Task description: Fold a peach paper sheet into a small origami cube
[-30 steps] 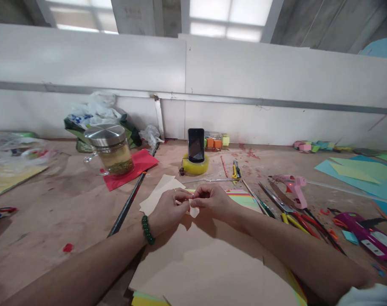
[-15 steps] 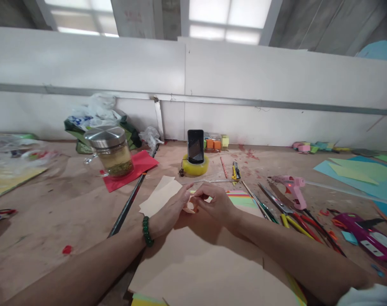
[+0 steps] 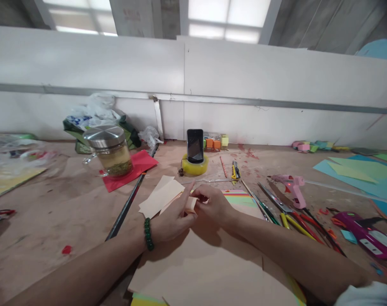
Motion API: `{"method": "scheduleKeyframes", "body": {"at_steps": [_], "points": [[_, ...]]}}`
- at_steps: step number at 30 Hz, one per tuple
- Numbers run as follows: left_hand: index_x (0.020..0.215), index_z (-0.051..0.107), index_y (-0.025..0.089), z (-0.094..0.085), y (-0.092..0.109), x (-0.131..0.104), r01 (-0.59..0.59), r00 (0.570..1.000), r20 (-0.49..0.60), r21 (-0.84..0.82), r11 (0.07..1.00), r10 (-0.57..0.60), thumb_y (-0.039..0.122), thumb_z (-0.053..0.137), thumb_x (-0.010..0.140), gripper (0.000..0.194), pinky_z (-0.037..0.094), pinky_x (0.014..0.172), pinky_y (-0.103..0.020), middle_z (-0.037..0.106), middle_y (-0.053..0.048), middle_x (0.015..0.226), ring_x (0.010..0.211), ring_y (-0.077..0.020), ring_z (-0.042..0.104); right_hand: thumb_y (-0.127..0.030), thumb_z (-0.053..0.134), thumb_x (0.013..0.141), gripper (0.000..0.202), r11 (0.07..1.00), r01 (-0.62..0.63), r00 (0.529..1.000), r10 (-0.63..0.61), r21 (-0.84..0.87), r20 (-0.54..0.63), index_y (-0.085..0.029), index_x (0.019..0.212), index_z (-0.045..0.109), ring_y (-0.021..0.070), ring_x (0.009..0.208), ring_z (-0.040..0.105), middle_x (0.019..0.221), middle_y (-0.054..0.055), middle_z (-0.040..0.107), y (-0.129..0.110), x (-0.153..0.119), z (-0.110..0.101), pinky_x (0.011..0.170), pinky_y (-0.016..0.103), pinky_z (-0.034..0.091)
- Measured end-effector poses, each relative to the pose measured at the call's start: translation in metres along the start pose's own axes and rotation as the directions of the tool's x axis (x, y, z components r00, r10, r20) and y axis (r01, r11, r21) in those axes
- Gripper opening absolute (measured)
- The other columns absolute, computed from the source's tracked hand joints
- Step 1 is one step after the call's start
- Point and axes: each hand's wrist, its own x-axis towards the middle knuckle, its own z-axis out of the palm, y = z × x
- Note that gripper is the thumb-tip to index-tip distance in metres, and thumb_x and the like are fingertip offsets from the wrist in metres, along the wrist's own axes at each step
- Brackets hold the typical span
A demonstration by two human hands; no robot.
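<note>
Nearest the camera, a large beige sheet is spread flat over a stack of coloured paper, and both forearms are laid across it. A green bead bracelet is worn on the left wrist.

Just beyond the sheet's far edge, a small beige paper piece is held between the two hands, close above the sheet. The left hand is partly open: its thumb and forefinger are stretched forward along the piece, and the other fingers are loosely curled. The right hand is closed around the piece's other end, fingers curled in and pinching it. The piece appears already cut out and partly folded or rolled, so the shaping is judged to be under way but unfinished; how many folds are made cannot be told, as the fingers hide most of it.

Touching the left fingertips, two loose beige cut-outs are seen lying flat. To the right, scissors, a pink glue gun and a purple glue gun are laid out untouched. Farther off, a glass jar is set on red paper, and a phone is propped upright in a yellow tape roll before the white wall.
</note>
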Motion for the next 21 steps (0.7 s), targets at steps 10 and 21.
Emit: {"method": "scheduleKeyframes", "body": {"at_steps": [10, 21], "points": [[0.152, 0.013, 0.020, 0.007, -0.013, 0.007, -0.165, 0.985, -0.047, 0.033, 0.986, 0.166, 0.009, 0.052, 0.064, 0.097, 0.049, 0.070, -0.027, 0.060, -0.004, 0.101, 0.079, -0.0154, 0.056, -0.009, 0.054, 0.065, 0.011, 0.972, 0.120, 0.988, -0.136, -0.202, -0.067, -0.019, 0.069, 0.057, 0.0138, 0.061, 0.049, 0.066, 0.000, 0.059, -0.001, -0.002, 0.000, 0.059, 0.024, 0.037], [0.150, 0.023, 0.021, 0.008, -0.023, 0.005, -0.139, 0.988, -0.058, 0.069, 0.988, 0.143, 0.007, 0.055, 0.068, 0.089, 0.051, 0.072, -0.027, 0.065, 0.002, 0.083, 0.074, -0.0148, 0.059, -0.007, 0.055, 0.065, 0.013, 0.964, 0.076, 0.995, -0.088, -0.254, -0.037, -0.019, 0.062, 0.057, 0.0130, 0.057, 0.050, 0.061, 0.000, 0.060, 0.001, -0.002, -0.004, 0.057, 0.023, 0.034]]}}
